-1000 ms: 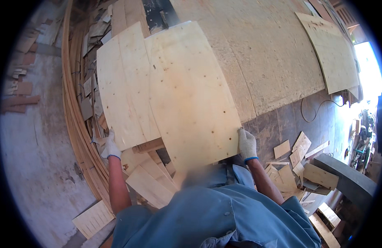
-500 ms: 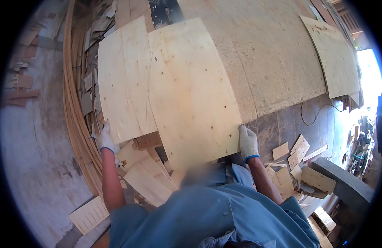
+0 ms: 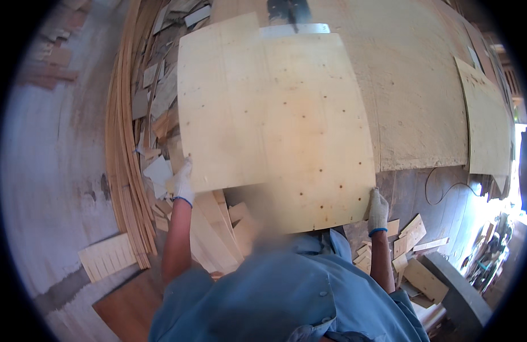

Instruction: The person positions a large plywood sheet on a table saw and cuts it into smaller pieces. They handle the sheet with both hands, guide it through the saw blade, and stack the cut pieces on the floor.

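Two pale plywood sheets lie side by side in front of me, the left sheet and the right sheet, dotted with small dark knots. The seam between them is faint, so I cannot tell whether they overlap. My left hand, in a white knit glove, is closed on the left sheet's outer edge by its near corner. At the near right corner of the other sheet, my gloved right hand grips the edge. Both thumbs show by the edges; the other fingers are partly hidden. A blurred patch covers part of the near edges.
A large worn board surface stretches away to the right, with another plywood sheet at its far end. Long wood strips and scraps lie at left. Offcuts sit below right. Beyond the sheets are a metal plate and a dark object.
The view has shifted, so the scene sits farther right. Both sheets have come slightly toward me with my hands on their edges. A shiny metal plate now shows past their far edge.
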`<move>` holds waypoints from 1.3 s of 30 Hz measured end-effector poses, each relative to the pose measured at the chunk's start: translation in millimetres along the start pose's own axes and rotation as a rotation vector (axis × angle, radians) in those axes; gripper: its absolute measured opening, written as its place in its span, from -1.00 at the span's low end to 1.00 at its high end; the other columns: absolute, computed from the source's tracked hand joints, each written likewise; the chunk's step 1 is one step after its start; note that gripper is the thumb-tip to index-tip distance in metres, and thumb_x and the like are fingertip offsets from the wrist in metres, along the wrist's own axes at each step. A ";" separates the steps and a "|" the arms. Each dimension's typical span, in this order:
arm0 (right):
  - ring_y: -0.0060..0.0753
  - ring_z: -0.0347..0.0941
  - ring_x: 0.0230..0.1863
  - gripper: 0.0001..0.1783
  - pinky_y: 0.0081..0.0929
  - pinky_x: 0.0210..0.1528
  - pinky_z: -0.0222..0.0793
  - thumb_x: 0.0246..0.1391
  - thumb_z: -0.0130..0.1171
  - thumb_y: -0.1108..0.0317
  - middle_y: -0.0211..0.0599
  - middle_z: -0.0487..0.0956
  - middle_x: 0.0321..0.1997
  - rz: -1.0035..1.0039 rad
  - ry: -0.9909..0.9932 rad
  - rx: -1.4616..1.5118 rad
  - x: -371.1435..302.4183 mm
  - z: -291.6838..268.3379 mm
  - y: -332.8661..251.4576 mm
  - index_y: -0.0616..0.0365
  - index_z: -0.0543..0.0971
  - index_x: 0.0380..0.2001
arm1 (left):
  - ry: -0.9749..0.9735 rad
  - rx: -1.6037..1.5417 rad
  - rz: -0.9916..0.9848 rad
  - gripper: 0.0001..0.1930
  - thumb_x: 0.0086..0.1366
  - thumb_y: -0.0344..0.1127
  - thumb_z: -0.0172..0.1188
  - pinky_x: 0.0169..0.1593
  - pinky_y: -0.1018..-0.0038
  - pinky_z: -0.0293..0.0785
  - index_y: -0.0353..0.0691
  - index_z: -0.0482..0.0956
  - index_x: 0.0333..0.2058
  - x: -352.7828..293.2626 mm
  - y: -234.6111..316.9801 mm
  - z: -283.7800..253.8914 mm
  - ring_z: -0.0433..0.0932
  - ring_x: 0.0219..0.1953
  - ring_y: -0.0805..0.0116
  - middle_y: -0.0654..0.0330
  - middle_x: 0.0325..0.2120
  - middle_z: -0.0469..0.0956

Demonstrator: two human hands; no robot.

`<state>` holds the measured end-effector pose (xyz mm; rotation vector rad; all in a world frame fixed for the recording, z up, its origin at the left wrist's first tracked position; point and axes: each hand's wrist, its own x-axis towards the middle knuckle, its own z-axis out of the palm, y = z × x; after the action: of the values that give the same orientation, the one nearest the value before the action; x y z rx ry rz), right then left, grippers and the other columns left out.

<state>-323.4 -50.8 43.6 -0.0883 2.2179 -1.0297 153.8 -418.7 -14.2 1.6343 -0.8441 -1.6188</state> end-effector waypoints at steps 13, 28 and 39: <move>-0.54 0.51 -0.45 -0.47 -0.53 -0.50 0.36 0.32 -0.05 -0.20 -0.44 0.62 -0.34 0.184 -0.097 0.587 43.3 -36.6 66.5 0.07 0.57 -0.17 | -0.147 0.171 0.052 -0.49 0.46 -0.05 -0.04 0.24 0.44 0.34 -0.41 0.46 0.13 -38.9 -48.0 -8.8 0.45 0.14 0.37 0.10 0.09 0.51; -0.29 0.51 0.10 -0.40 -0.25 0.09 0.51 0.28 0.05 -0.12 -0.29 0.54 0.15 0.043 -0.101 1.133 39.4 -32.1 68.7 0.09 0.45 0.17 | -0.381 -0.300 -0.312 -0.42 0.47 0.02 -0.02 0.23 0.23 0.41 -0.29 0.24 0.26 -184.5 -105.0 71.3 0.41 0.21 0.20 0.06 0.19 0.38; -0.34 0.57 -0.07 -0.39 -0.33 -0.04 0.57 0.25 0.10 -0.13 -0.25 0.60 0.00 0.079 0.071 0.891 13.4 -9.0 43.7 0.18 0.49 0.10 | -0.102 -0.362 -0.173 -0.40 0.45 0.07 -0.04 0.16 0.17 0.47 -0.24 0.25 0.27 -162.1 -46.2 124.7 0.47 0.14 0.15 0.04 0.16 0.41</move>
<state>-329.9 -19.4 9.8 0.4290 1.6153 -1.8825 25.7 -261.3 38.7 1.4074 -0.4321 -1.8624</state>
